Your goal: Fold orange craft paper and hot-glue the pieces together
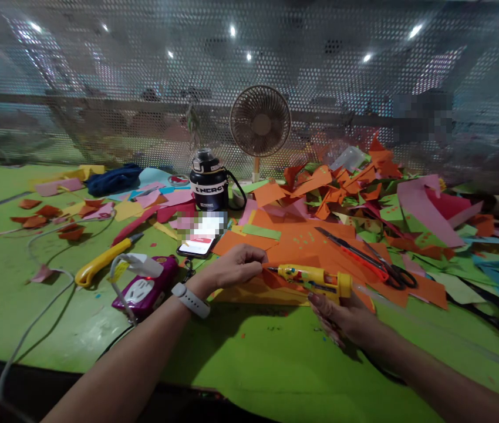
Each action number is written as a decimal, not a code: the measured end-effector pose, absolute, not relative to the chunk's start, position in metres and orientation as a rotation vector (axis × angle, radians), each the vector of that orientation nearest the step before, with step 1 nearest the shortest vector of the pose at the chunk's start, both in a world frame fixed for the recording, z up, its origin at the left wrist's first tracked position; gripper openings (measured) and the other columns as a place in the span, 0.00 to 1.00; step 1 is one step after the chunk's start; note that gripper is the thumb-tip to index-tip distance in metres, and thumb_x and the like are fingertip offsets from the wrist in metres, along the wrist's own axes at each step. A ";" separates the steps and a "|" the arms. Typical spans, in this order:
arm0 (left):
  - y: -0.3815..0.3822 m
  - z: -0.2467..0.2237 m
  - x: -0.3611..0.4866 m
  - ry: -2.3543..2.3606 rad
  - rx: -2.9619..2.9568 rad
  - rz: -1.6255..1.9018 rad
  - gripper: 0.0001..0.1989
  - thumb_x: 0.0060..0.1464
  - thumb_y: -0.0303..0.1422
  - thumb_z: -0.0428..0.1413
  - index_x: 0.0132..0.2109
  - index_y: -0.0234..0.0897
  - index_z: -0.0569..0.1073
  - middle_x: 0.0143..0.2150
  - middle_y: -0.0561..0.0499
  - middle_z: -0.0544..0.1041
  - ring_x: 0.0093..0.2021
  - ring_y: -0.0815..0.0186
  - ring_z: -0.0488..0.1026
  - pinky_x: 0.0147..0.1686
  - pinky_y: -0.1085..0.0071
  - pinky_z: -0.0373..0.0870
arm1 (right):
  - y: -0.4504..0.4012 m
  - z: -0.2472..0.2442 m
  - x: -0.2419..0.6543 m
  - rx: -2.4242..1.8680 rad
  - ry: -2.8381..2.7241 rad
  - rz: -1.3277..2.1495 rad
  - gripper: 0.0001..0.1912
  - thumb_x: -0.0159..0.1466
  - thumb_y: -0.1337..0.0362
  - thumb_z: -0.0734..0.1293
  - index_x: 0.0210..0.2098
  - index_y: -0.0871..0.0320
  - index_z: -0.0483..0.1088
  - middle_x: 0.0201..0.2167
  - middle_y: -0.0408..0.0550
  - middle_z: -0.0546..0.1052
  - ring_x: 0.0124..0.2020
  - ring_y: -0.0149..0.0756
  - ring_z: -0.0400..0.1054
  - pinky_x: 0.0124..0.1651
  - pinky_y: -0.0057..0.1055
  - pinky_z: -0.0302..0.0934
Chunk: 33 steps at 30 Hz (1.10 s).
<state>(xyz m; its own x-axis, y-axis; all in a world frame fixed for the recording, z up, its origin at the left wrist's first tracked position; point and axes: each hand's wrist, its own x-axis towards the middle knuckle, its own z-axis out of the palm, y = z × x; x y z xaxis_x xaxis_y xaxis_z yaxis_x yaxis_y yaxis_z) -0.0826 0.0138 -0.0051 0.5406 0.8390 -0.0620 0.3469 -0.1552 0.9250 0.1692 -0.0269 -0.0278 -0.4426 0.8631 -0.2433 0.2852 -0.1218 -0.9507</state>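
My right hand (341,317) grips a yellow hot glue gun (309,279) on its side, with its dark pointed tip facing left. A long clear stick (390,299) trails from its rear end. Close to that tip, my left hand (243,264) is closed, its fingertips pinching what looks like a small folded piece of orange paper (276,281); the fingers partly hide it. A pale watch (191,299) is on the left wrist. Flat orange sheets (320,247) lie under and behind both hands.
Left of my arm are a purple power strip (144,288) with a white plug, a yellow cutter (104,261) and a loose cable. A phone (203,235), dark bottle (209,182) and fan (260,120) stand or lie ahead. Scissors (390,273) and heaped paper scraps (355,182) lie right.
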 end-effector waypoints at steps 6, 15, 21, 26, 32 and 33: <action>0.014 -0.006 -0.083 0.990 1.727 0.592 0.06 0.47 0.28 0.48 0.27 0.35 0.68 0.18 0.59 0.60 0.19 0.73 0.55 0.20 0.75 0.50 | -0.026 -0.028 0.170 -1.293 -1.741 1.557 0.31 0.54 0.34 0.62 0.18 0.56 0.59 0.07 0.34 0.58 0.08 0.22 0.49 0.13 0.24 0.51; 0.015 -0.008 -0.083 0.977 1.729 0.602 0.06 0.47 0.28 0.48 0.27 0.35 0.68 0.18 0.59 0.60 0.19 0.73 0.55 0.19 0.75 0.50 | -0.028 -0.026 0.169 -1.340 -1.744 1.524 0.28 0.54 0.35 0.64 0.22 0.56 0.61 0.09 0.34 0.59 0.09 0.23 0.51 0.13 0.24 0.52; 0.015 -0.008 -0.084 0.979 1.752 0.599 0.06 0.47 0.28 0.48 0.27 0.35 0.69 0.19 0.59 0.61 0.20 0.73 0.55 0.20 0.76 0.50 | -0.029 -0.022 0.168 -1.366 -1.728 1.567 0.29 0.53 0.34 0.63 0.22 0.55 0.61 0.07 0.33 0.58 0.08 0.23 0.49 0.12 0.23 0.51; 0.014 -0.007 -0.083 0.985 1.752 0.591 0.06 0.47 0.28 0.48 0.27 0.35 0.69 0.18 0.59 0.61 0.20 0.73 0.56 0.20 0.75 0.51 | -0.029 -0.019 0.168 -1.393 -1.721 1.589 0.27 0.53 0.36 0.65 0.23 0.55 0.61 0.06 0.33 0.59 0.07 0.23 0.50 0.12 0.22 0.50; 0.014 -0.008 -0.083 0.994 1.735 0.583 0.06 0.48 0.28 0.48 0.27 0.35 0.69 0.18 0.59 0.61 0.19 0.73 0.56 0.19 0.75 0.50 | -0.029 -0.016 0.167 -1.374 -1.691 1.606 0.28 0.52 0.37 0.67 0.20 0.55 0.59 0.07 0.33 0.59 0.08 0.23 0.50 0.12 0.23 0.50; 0.015 -0.008 -0.084 0.998 1.734 0.589 0.06 0.47 0.28 0.48 0.27 0.35 0.69 0.18 0.59 0.61 0.19 0.73 0.56 0.20 0.75 0.50 | -0.029 -0.016 0.167 -1.356 -1.683 1.609 0.28 0.51 0.36 0.66 0.20 0.56 0.60 0.08 0.34 0.60 0.08 0.23 0.51 0.13 0.23 0.51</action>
